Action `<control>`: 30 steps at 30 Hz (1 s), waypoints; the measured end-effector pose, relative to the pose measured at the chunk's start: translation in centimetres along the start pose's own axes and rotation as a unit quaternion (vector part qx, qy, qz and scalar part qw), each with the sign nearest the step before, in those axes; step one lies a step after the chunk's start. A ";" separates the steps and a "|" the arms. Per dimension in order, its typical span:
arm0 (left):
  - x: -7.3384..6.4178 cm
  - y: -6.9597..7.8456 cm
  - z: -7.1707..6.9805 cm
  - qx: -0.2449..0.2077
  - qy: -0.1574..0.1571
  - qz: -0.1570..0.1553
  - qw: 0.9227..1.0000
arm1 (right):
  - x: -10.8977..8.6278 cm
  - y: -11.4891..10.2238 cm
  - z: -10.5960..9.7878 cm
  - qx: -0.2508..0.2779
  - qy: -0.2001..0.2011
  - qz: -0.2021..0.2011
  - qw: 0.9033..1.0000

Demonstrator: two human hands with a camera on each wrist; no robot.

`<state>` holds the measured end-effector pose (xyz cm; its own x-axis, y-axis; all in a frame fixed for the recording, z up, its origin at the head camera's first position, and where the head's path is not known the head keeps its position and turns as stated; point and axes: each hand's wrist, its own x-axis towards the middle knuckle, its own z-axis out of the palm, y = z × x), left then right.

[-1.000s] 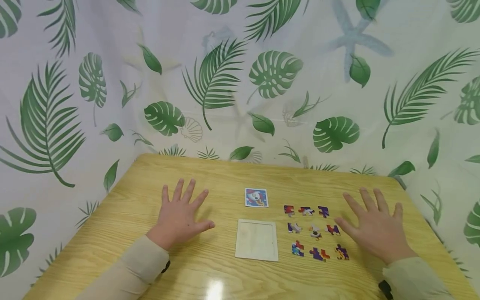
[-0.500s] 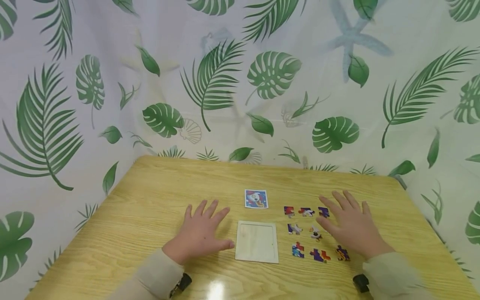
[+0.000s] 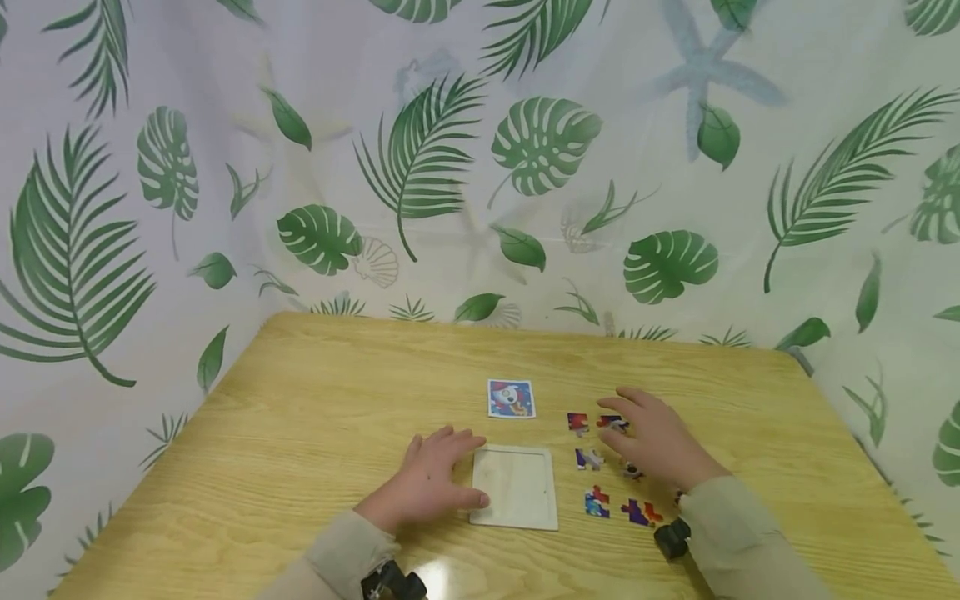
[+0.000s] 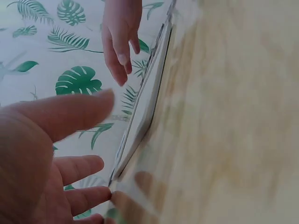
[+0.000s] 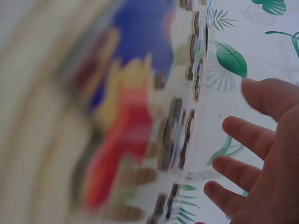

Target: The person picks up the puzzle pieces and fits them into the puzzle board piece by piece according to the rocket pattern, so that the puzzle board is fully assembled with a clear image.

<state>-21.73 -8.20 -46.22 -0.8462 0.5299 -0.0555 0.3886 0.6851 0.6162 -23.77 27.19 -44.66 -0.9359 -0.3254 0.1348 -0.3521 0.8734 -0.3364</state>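
Note:
My left hand (image 3: 431,482) is at the left edge of a square, pale wooden puzzle tray (image 3: 513,487), thumb and fingers spread apart with nothing between them. My right hand (image 3: 651,437) hovers over the jigsaw pieces to the right of the tray, its fingers extended and holding nothing. Several pieces lie in loose rows, among them a red and purple one (image 3: 577,423), a white and purple one (image 3: 588,458), a blue and red one (image 3: 597,502) and a purple and red one (image 3: 641,512). The right hand and sleeve hide the rest. In the right wrist view a blurred colourful piece (image 5: 126,102) looms close.
A small square picture card (image 3: 512,398) showing a white cartoon animal lies behind the tray. All of it is on a yellow wood-grain table (image 3: 360,383). A leaf-printed curtain (image 3: 450,167) hangs along the table's back and sides.
Both hands have moved inward: the left rightward to the tray's edge, the right leftward over the pieces. The fingers are less widely spread. The tray, card and visible pieces have stayed put.

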 end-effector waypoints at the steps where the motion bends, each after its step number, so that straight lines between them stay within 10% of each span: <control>1: -0.1 -0.1 0.2 -0.003 0.002 0.004 1.000 | 0.2 0.0 0.1 0.004 -0.005 0.004 1.000; 21: -0.4 -1.9 1.3 -0.052 0.050 0.034 0.997 | 3.1 -0.8 2.4 -0.009 -0.059 0.031 0.998; 30: -0.1 -1.7 1.2 -0.004 0.042 0.060 0.997 | 3.3 -0.7 2.1 -0.015 -0.055 0.034 0.998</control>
<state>-21.89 -8.86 -48.18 -0.8214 0.5640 0.0855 0.4870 0.6153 0.6199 -26.63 24.72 -45.87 -0.9536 -0.3009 0.0091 -0.2885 0.9049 -0.3131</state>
